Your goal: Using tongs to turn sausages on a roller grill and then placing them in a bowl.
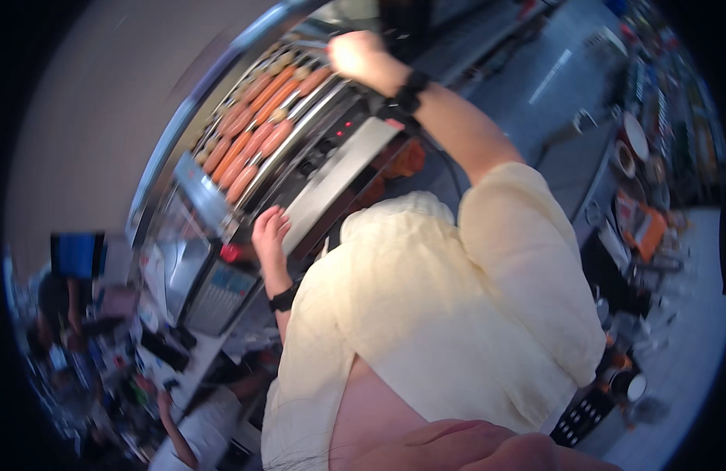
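Several sausages lie in rows on a hot-dog roller grill, pink ones beside more orange ones, with small round pale pieces among them. At the grill's far end, my right hand is closed on a thin metal utensil; blur hides what kind it is and whether its tip touches any food. My left hand is by the near front corner of the grill, fingers loosely bent and nothing seen in them. Red lights glow on the black control panel.
A curved guard with a metal rim arches over the grill. Beside my left hand is a red knob and a metal appliance. Another person's arm is at lower left. A cluttered counter with an orange package runs along the right.
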A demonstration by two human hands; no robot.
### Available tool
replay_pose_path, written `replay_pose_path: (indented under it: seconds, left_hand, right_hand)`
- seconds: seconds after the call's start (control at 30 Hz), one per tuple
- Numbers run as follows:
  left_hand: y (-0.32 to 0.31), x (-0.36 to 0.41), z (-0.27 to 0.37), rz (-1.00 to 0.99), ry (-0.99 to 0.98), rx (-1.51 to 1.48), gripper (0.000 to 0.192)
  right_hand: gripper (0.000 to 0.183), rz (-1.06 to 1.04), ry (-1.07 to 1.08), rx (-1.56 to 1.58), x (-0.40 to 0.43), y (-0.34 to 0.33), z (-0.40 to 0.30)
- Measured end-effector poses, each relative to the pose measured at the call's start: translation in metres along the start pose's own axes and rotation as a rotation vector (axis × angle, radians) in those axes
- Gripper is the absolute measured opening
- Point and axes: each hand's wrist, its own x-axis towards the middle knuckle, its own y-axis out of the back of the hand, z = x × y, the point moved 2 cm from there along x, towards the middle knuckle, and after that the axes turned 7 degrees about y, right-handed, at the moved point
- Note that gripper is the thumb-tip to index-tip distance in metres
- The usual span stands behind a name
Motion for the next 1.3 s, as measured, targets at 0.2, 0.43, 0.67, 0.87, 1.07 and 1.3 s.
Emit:
replay_pose_path:
  seconds: [0.2,0.43,0.67,0.87,1.07,1.3]
  left_hand:
    - [0.03,-0.013,-0.015,0.052,0.001,-0.072,0.018]
    - [0.059,-0.027,-0.03,0.136,-0.006,-0.138,0.018]
    - [0.073,-0.036,-0.04,0.201,-0.004,-0.183,0.018]
    - [0.084,-0.051,-0.045,0.265,-0.003,-0.234,0.019]
    - [0.084,-0.043,-0.041,0.234,-0.016,-0.221,0.019]
    - [0.076,-0.036,-0.035,0.215,0.006,-0.186,0.019]
  right_hand:
    - [0.041,-0.216,-0.135,0.113,0.015,0.019,-0.015]
    - [0.042,-0.36,-0.115,0.023,0.049,0.004,-0.029]
    - [0.044,-0.322,-0.065,-0.019,0.089,-0.012,-0.028]
    - [0.042,-0.032,0.1,-0.055,0.096,0.001,-0.076]
    - [0.041,-0.207,0.016,-0.047,0.102,-0.034,-0.047]
    - [0.042,-0.31,-0.048,-0.001,0.088,-0.02,-0.051]
